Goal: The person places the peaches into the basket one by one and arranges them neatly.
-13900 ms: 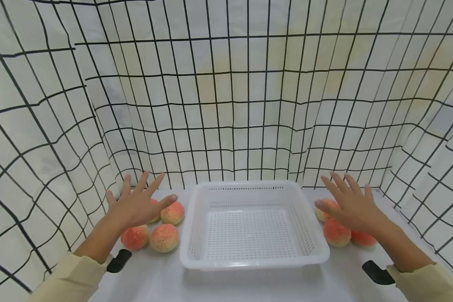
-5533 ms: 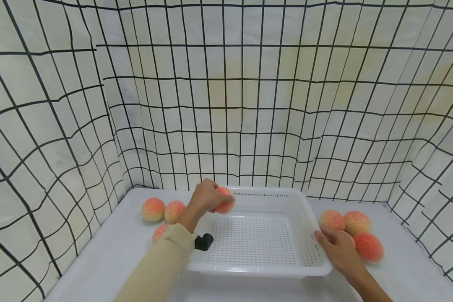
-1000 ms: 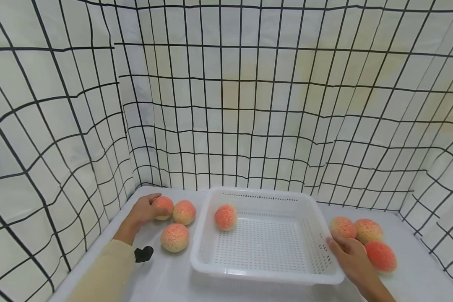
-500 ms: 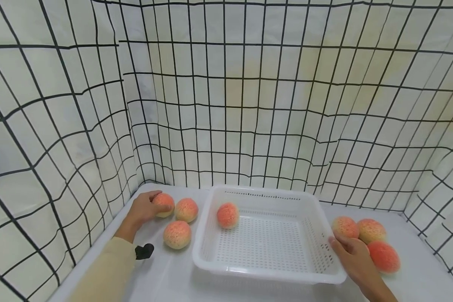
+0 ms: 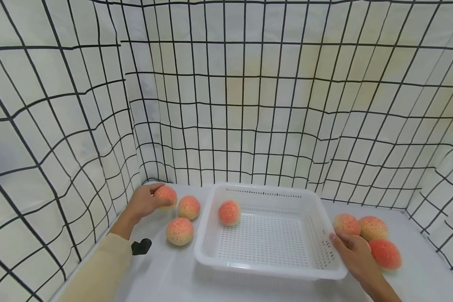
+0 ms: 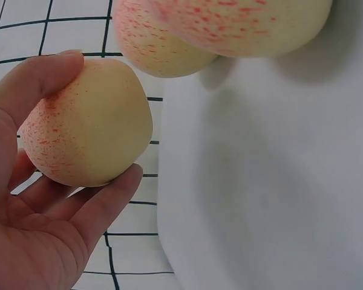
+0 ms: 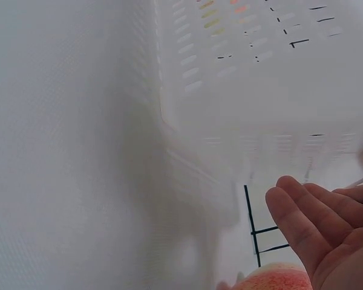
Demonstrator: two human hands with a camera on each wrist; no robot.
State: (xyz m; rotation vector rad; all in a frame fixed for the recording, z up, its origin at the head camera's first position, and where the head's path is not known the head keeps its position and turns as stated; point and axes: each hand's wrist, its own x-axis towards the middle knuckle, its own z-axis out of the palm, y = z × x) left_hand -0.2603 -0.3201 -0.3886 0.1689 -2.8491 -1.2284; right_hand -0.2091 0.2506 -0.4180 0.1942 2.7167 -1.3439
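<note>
My left hand [image 5: 142, 204] grips a peach [image 6: 103, 121] at the back left of the table, thumb on one side and fingers under the other. Two more peaches lie close by: one speckled peach [image 5: 189, 207] to its right and another peach [image 5: 180, 231] nearer me. The white perforated plastic basket [image 5: 264, 272] stands in the middle with a single peach [image 5: 229, 212] at its left inside. On the basket's right rim rests my right hand [image 5: 356, 256], thumb over the edge and its fairly straight fingers [image 7: 314, 211] along the outside.
Right of the basket sit several peaches, among them a redder peach [image 5: 385, 254], partly behind my right hand. White walls with a black grid [image 5: 226, 105] enclose the back and sides. A white surface [image 5: 162, 277] lies under everything.
From 5.5 seconds ago, a peach has gone from my left hand into the basket. My left hand has since taken hold of the back-left peach, which has risen slightly. The right hand stays at the rim.
</note>
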